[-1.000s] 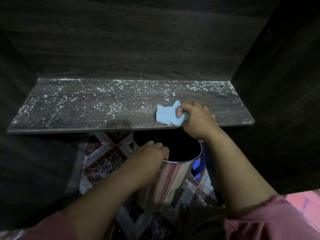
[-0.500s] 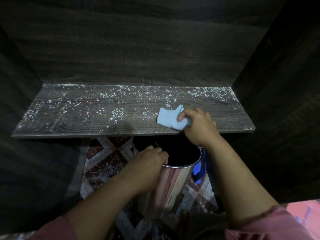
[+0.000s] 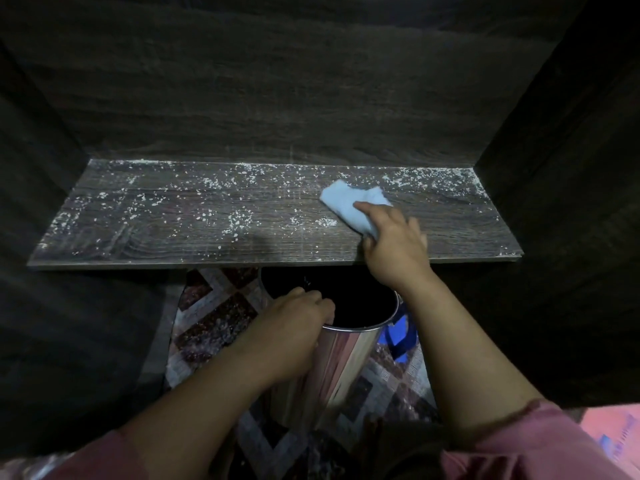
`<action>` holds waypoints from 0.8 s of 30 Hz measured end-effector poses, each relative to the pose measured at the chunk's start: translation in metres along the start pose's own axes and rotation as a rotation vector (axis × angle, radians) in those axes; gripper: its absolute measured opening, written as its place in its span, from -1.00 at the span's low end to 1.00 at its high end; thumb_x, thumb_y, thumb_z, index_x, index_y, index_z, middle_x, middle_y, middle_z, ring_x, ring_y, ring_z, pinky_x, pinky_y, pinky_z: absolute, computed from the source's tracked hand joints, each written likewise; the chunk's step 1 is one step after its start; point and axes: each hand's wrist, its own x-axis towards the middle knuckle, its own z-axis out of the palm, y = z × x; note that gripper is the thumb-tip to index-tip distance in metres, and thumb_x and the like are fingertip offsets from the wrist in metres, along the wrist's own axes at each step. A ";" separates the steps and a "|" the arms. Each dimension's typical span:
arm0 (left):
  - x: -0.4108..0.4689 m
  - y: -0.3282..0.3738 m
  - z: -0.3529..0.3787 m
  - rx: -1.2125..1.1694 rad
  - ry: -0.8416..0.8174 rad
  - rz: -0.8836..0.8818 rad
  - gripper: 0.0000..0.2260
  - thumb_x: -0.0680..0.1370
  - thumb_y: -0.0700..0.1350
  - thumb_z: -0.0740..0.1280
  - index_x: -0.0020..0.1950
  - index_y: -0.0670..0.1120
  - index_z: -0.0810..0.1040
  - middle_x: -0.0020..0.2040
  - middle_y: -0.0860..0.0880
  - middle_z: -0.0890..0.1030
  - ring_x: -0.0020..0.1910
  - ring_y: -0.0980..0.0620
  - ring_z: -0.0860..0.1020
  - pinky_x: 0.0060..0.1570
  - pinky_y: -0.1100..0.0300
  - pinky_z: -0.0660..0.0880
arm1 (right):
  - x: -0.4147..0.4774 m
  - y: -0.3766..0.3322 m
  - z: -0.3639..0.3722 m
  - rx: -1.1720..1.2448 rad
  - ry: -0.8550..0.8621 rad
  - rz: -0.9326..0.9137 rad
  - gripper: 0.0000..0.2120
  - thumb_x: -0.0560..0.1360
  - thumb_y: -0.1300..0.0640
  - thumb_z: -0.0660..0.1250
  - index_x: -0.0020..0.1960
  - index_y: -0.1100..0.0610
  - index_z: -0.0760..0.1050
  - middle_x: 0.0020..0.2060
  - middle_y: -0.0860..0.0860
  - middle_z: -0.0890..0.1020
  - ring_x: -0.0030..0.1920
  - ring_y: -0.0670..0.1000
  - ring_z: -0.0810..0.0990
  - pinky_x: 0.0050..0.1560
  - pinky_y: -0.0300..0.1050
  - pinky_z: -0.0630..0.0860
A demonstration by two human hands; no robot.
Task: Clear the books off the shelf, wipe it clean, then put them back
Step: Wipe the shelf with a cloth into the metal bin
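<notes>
Spanning a dark wood-grain recess from wall to wall, one shelf was recorded, set level and seen from above.

Item: white specks, scattered over the shelf board, thickest at the left end and along the back edge; a barer patch was noted near the front right.

Item: patterned rug, seen on the floor below the shelf's front edge, in diamond shapes of dark red and grey.

Item: left hand, entered from a pink sleeve at the lower left. Its fingers were curled together over the near rim of the bin, fingertips inside the opening.

Item: bin, a shiny metal cylinder with a dark interior, held just under the shelf's front edge (its far rim was hidden by the board).

Item: cloth, light blue and crumpled, laid on the right half of the shelf, about midway between back and front.

Item: right hand, placed on the near end of the cloth, which was bunched under bent fingers kept close together; the forefinger was laid along the top. The thumb could not be made out.

Item: blue object, partly hidden behind the bin and the right forearm; its kind could not be told.

Item: pink object, blurred, at the lower right corner.
</notes>
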 end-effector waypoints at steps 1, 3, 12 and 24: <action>0.000 0.000 -0.001 -0.001 -0.006 -0.003 -0.78 0.47 -0.21 0.33 0.09 -0.01 0.45 0.05 0.03 0.46 0.09 0.03 0.38 0.04 0.21 0.32 | -0.001 -0.003 0.001 0.008 -0.015 -0.041 -0.47 0.52 0.16 0.24 0.44 -0.20 0.30 0.43 -0.07 0.33 0.32 0.15 0.27 0.28 0.09 0.24; -0.001 -0.001 -0.002 -0.008 -0.015 -0.007 -0.77 0.47 -0.21 0.33 0.09 0.00 0.45 0.05 0.03 0.46 0.09 0.03 0.38 0.03 0.21 0.31 | -0.003 -0.007 0.000 0.018 -0.046 -0.090 -0.49 0.50 0.19 0.25 0.38 -0.21 0.37 0.40 -0.10 0.36 0.32 0.13 0.27 0.26 0.05 0.23; -0.010 -0.001 -0.009 -0.056 -0.019 -0.028 -0.77 0.47 -0.22 0.33 0.07 0.00 0.44 0.02 0.03 0.45 0.07 0.03 0.38 0.01 0.18 0.35 | 0.000 -0.008 -0.013 0.157 -0.260 -0.103 -0.63 0.37 0.28 0.29 -0.17 -0.23 0.55 0.15 -0.10 0.58 0.14 0.05 0.48 0.21 0.01 0.40; -0.016 -0.012 -0.010 -0.044 -0.010 -0.019 -0.78 0.46 -0.20 0.34 0.05 0.03 0.44 0.02 0.05 0.46 0.07 0.04 0.39 0.03 0.19 0.36 | -0.002 -0.007 0.001 -0.046 -0.007 -0.015 -0.54 0.50 0.15 0.25 0.33 -0.21 0.38 0.36 -0.03 0.36 0.31 0.17 0.28 0.23 0.11 0.24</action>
